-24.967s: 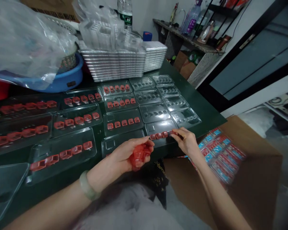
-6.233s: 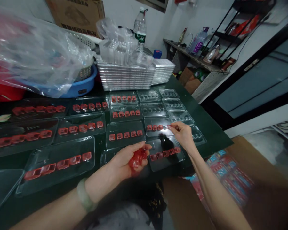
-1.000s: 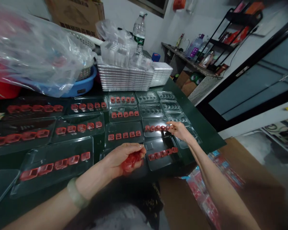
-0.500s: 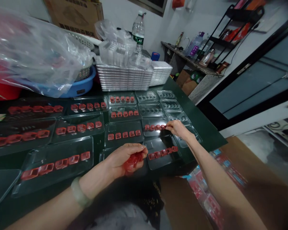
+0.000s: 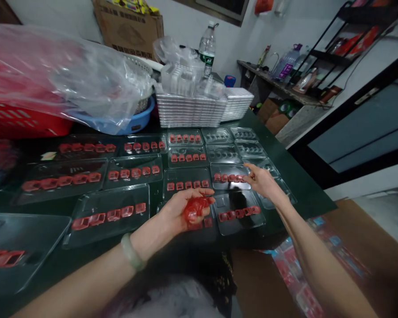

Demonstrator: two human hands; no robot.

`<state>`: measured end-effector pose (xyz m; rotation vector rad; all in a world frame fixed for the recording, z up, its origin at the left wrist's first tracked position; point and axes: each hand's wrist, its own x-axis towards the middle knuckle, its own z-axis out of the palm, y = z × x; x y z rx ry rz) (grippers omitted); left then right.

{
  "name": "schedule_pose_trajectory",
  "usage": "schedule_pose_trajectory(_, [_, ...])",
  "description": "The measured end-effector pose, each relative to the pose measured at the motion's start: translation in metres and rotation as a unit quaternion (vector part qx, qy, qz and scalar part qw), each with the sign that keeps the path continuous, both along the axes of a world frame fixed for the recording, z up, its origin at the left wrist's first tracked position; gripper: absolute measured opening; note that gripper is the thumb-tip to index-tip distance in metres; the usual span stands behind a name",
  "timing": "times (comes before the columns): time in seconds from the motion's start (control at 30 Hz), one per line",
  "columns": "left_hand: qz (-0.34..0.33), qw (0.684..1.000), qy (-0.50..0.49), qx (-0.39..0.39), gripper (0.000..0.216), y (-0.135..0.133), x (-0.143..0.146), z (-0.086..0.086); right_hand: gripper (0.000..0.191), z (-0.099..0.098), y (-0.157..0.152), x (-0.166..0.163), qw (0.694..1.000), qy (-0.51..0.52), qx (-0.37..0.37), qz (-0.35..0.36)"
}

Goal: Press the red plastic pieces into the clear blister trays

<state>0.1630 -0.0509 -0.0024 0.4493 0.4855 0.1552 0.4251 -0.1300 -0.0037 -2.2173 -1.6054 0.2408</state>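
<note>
The left hand (image 5: 181, 212) is curled tight around a bunch of red pieces (image 5: 195, 208), just in front of the clear tray (image 5: 228, 170). The right hand (image 5: 263, 183) touches the tray's right end. I cannot tell if it holds a piece.

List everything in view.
table: one, dark green, underneath.
trays: over a dozen, clear, across the table, most holding red rows.
tray stack: one, clear, table back.
water bottle: one, clear, behind stack.
basin: one, blue, back left.
basket: one, red, far left.
plastic bag: one, clear, over both.
cardboard box: one, brown, behind bag.
loose red pieces: handful, red, in left hand.
left hand: closed on those pieces.
right hand: fingertips at a red row.
</note>
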Motion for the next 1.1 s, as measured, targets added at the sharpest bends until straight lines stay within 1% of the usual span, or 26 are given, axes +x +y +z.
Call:
schedule_pose_trajectory(0.03, [0.008,1.000,0.006,0.007,0.027,0.000,0.000,0.001,0.040,0.006,-0.003,-0.018,0.999,0.029,0.036,0.015])
schedule_pose_trajectory(0.07, [0.017,1.000,0.016,0.016,0.026,-0.001,0.000,0.002,0.034,0.012,-0.006,-0.037,0.995,0.063,0.070,0.044])
schedule_pose_trajectory(0.1, [0.027,0.999,0.031,0.026,0.023,-0.002,0.000,0.003,0.030,0.018,-0.008,-0.057,0.988,0.094,0.087,0.086])
schedule_pose_trajectory(0.17, [0.064,0.995,0.062,0.043,0.017,-0.005,0.001,0.005,0.027,0.027,-0.010,-0.093,0.976,0.122,0.091,0.153])
schedule_pose_trajectory(0.23, [0.092,0.992,0.074,0.052,0.020,-0.007,0.001,0.007,0.026,0.032,-0.008,-0.118,0.974,0.121,0.084,0.175])
schedule_pose_trajectory(0.3, [0.088,0.992,0.064,0.061,0.028,-0.009,0.000,0.008,0.023,0.034,-0.002,-0.128,0.976,0.113,0.067,0.176])
schedule_pose_trajectory(0.37, [0.069,0.994,0.049,0.072,0.035,-0.010,-0.002,0.008,0.015,0.034,0.006,-0.130,0.974,0.116,0.036,0.190])
schedule_pose_trajectory(0.43, [0.062,0.994,0.043,0.078,0.037,-0.010,-0.004,0.008,0.010,0.033,0.011,-0.130,0.967,0.140,0.010,0.215])
schedule_pose_trajectory(0.5, [0.053,0.995,0.041,0.076,0.037,-0.009,-0.006,0.007,0.010,0.032,0.014,-0.131,0.957,0.182,0.008,0.227])
schedule_pose_trajectory(0.6, [0.038,0.996,0.033,0.068,0.039,-0.007,-0.009,0.003,0.012,0.029,0.014,-0.135,0.944,0.246,0.009,0.218])
schedule_pose_trajectory(0.67, [0.033,0.997,0.030,0.059,0.040,-0.005,-0.010,0.001,0.011,0.027,0.014,-0.137,0.939,0.274,-0.005,0.208])
schedule_pose_trajectory(0.77, [0.022,0.999,0.034,0.027,0.041,-0.002,-0.012,0.003,0.008,0.025,0.015,-0.137,0.925,0.326,-0.008,0.196])
schedule_pose_trajectory(0.83, [0.014,0.999,0.043,0.012,0.042,0.001,-0.014,0.006,0.010,0.026,0.017,-0.135,0.908,0.382,0.006,0.173])
schedule_pose_trajectory(0.9, [0.009,0.998,0.066,0.012,0.043,0.003,-0.017,0.008,0.016,0.026,0.019,-0.134,0.893,0.428,0.023,0.135])
schedule_pose_trajectory(1.0, [0.045,0.994,0.096,0.041,0.034,0.003,-0.022,0.011,0.020,0.022,0.021,-0.135,0.894,0.439,0.054,0.073])
schedule_pose_trajectory(1.1, [0.092,0.988,0.087,0.088,0.017,0.001,-0.024,0.012,0.019,0.014,0.021,-0.141,0.902,0.418,0.089,0.056])
